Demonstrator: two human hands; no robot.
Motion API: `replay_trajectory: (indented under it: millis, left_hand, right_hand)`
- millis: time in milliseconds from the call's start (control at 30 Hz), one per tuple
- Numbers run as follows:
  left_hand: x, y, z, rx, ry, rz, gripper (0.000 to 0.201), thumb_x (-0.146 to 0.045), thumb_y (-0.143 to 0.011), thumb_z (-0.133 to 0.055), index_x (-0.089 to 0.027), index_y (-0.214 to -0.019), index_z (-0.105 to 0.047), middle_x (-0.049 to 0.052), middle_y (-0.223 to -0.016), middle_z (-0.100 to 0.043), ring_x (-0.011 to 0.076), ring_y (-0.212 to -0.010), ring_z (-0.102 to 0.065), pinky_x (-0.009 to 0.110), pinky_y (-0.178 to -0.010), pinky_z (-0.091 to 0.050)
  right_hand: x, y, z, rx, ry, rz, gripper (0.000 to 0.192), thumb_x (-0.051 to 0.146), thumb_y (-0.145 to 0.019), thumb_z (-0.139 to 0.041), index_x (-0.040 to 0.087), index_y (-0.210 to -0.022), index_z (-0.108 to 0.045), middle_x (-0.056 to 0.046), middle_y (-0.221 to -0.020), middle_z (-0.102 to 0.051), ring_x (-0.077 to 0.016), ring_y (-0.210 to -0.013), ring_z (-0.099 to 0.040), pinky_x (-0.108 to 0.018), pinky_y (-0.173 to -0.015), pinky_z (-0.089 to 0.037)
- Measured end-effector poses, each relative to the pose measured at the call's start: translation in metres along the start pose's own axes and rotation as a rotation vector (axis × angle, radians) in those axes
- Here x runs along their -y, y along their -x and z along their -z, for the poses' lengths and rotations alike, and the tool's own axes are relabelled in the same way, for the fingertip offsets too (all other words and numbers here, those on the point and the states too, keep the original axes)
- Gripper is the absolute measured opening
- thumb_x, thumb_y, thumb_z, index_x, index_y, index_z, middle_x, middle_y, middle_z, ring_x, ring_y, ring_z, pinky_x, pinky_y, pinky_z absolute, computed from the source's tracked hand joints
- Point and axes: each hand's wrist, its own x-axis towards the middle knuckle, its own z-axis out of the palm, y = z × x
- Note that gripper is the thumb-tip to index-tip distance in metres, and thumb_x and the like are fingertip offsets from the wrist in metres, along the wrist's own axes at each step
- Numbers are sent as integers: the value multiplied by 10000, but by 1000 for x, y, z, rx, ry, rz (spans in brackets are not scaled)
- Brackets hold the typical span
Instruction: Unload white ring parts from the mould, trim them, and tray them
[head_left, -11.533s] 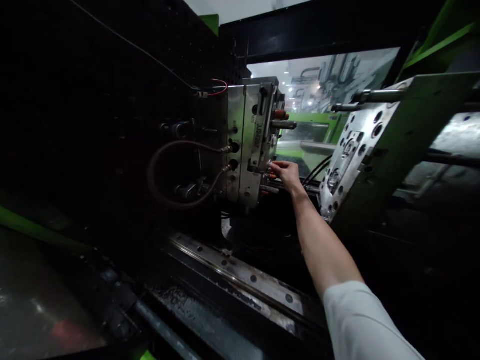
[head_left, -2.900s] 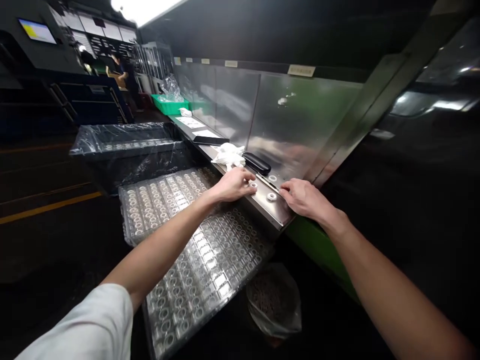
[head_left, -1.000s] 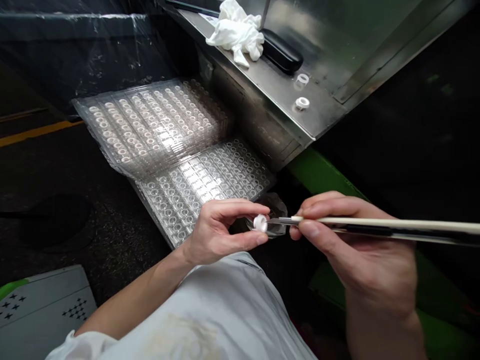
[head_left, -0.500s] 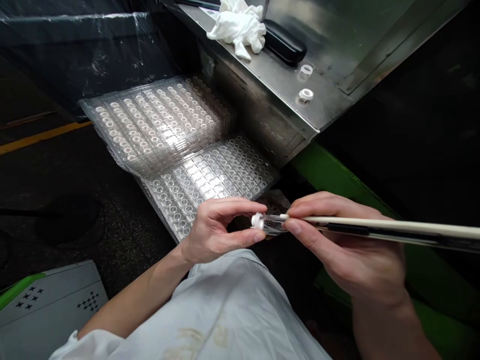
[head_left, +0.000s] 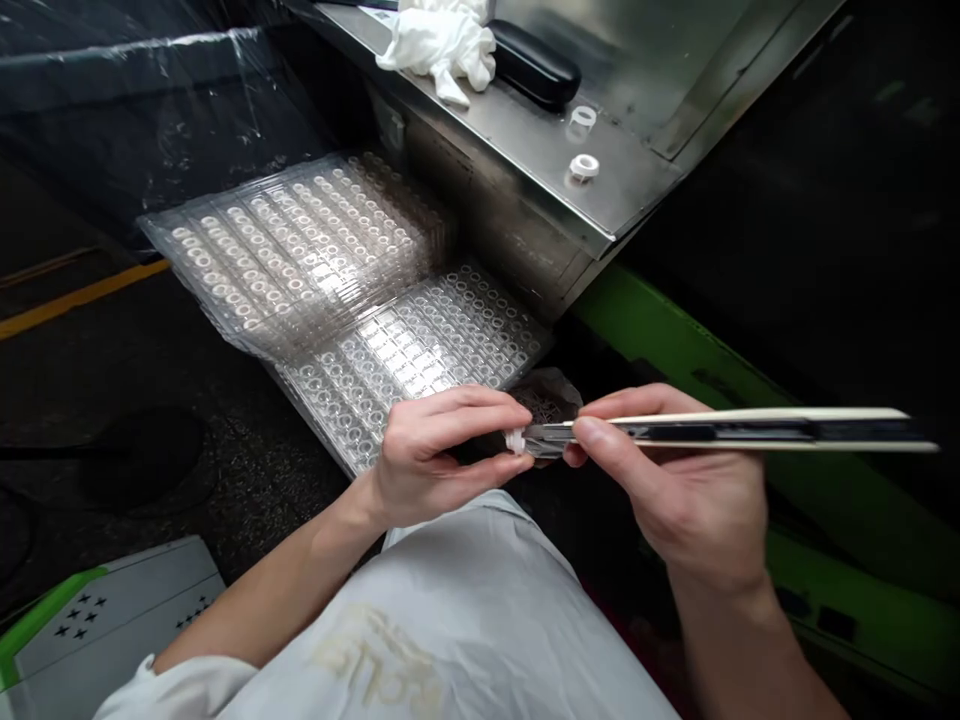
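Observation:
Between the thumb and fingertips of my left hand (head_left: 442, 450) is a small white plastic ring-shaped part (head_left: 515, 440). My right hand (head_left: 667, 480) grips a slim, pale utility knife (head_left: 772, 430) with a dark slider track. Its blade (head_left: 551, 432) points left and reaches the part's edge; my fingertips hide whether it touches. Behind my hands lies a clear plastic tray (head_left: 405, 350) with rows of round pockets. Partly overlapping it is a stack of similar trays (head_left: 292, 245) filled with white rings.
On the metal ledge (head_left: 540, 180) are a crumpled white glove (head_left: 442, 50), a black case (head_left: 532, 65) and two white ring parts (head_left: 583, 167). A plastic bag (head_left: 551, 395) sits below my hands. A green machine beam (head_left: 660, 340) runs at right; a grey-green box (head_left: 112, 610) stands lower left.
The knife has rolled in my right hand, and its far end has swung up in view. My left hand still pinches the part, now turned slightly. The view has shifted a little.

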Motion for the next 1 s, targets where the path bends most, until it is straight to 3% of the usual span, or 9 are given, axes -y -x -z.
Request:
replay_trajectory:
  millis: [167,267,400,467,567,667,767,900,1000]
  left_hand:
    - [5,-1,-10,54,-72,-144,438,31,-801,-799,-93,-1212,-713,155,-1061,-763,213,-1000,-741,328,-859,-655]
    - [12,3,-22,-14,93,-35,487,54,-751,-830,-112,-1198,-733,152,-1082,-772,241,-1022,-753,361,-900,-658]
    - [13,7,-43,-104,436,302,470,30,-725,-859,-180,-1136,-775,106,-1112,-785,209,-1017,-760,311,-940,-652]
    - [10,5,-51,-105,552,391,460,37,-724,-853,-196,-1115,-783,80,-1107,-790,189,-1015,-763,276,-945,-649]
    - [8,1,-56,-100,623,431,463,51,-717,-847,-198,-1101,-782,68,-1110,-793,185,-1007,-771,260,-936,-654]
    - [5,-5,-56,-81,592,397,462,60,-719,-841,-179,-1108,-770,86,-1111,-791,196,-1004,-773,278,-932,-660]
    - [-1,-14,-55,-47,496,275,462,69,-720,-838,-144,-1121,-753,114,-1090,-786,219,-992,-772,308,-896,-670]
    - [-18,-33,-55,-10,399,10,494,60,-703,-860,-75,-1155,-714,147,-1047,-782,246,-953,-772,352,-838,-687]
    - [-30,-47,-57,26,373,-82,449,29,-702,-879,-33,-1109,-700,155,-1018,-781,244,-926,-778,345,-851,-696]
  right_hand:
    - [-31,3,-4,-108,-580,-453,206,284,-761,-886,175,-795,-714,12,-674,-679,-100,-565,-644,-192,-529,-568]
    - [-49,14,1,-95,-1037,-740,236,220,-693,-890,175,-771,-673,53,-651,-612,-23,-509,-536,-95,-472,-483]
    - [-68,39,22,-122,-1188,-639,200,237,-775,-823,200,-776,-626,84,-638,-510,-7,-439,-392,-82,-424,-412]
    - [-86,49,42,-208,-1020,-550,213,296,-784,-799,219,-748,-604,79,-637,-515,-31,-427,-374,-121,-416,-412]
    - [-128,62,79,-350,-355,-553,238,431,-835,-691,239,-697,-662,52,-607,-609,-92,-437,-473,-211,-488,-502]
    - [-166,78,114,-403,275,-658,259,438,-819,-674,221,-690,-733,23,-511,-629,-163,-459,-581,-262,-564,-529]
    - [-182,92,132,-367,650,-661,297,490,-819,-680,212,-844,-782,-13,-535,-661,-238,-565,-671,-318,-639,-510]
    - [-169,91,125,-258,672,-540,436,614,-867,-598,218,-932,-771,-43,-685,-727,-255,-667,-702,-359,-699,-512]
    - [-148,78,112,-237,607,-411,423,615,-896,-609,222,-926,-761,-43,-760,-743,-228,-708,-698,-345,-738,-522]
